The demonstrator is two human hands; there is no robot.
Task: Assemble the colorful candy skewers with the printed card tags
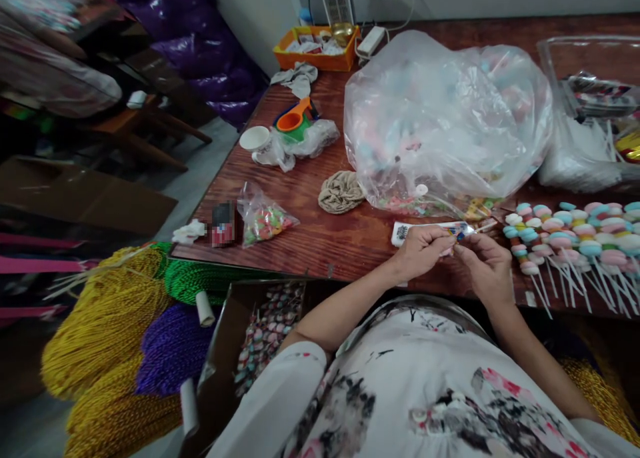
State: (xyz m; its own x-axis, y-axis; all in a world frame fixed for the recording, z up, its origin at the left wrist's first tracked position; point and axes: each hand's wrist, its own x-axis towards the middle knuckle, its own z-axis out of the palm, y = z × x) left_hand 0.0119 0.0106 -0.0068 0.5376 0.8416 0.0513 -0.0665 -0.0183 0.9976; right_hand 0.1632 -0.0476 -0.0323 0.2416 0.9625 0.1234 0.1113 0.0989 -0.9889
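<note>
Over the front edge of the table, my left hand [425,248] and my right hand [487,261] meet, fingers pinched together. Between them is a small clear plastic wrapper [461,230] with blue print. Its contents are mostly covered by my fingers. Just behind my left hand lies a white printed packet [401,233]. To the right of my right hand are rows of pastel candy sticks [575,235], with pink, blue and white rounds on white sticks. Beyond my hands rests a large clear plastic bag [430,118] full of pastel pieces.
A coiled tan cloth [341,191], a bag of small colourful pieces [267,218] and a cup [255,139] with orange scoop [293,118] stand left. An orange basket [320,58] is at the back. Below left, a cardboard box [215,351] holds wrapped candy sticks, beside yellow cord bundles [105,325].
</note>
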